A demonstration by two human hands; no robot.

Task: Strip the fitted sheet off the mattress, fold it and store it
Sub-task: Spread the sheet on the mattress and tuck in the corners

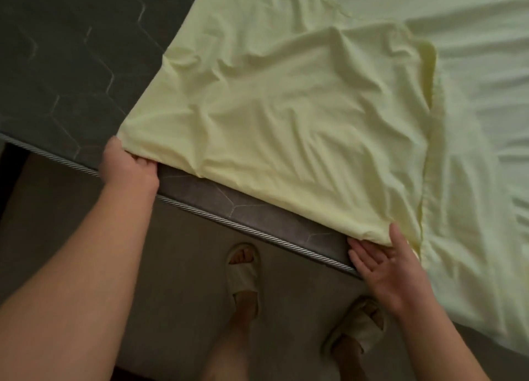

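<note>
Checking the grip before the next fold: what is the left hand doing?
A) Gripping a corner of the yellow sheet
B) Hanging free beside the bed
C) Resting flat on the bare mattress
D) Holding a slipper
A: the left hand has its fingers curled round a corner of the sheet, just above the roped edge of the mattress.

pale yellow fitted sheet (pixel 286 117), wrinkled, a flap folded over itself, lying on dark grey mattress (pixel 71 66)
</note>
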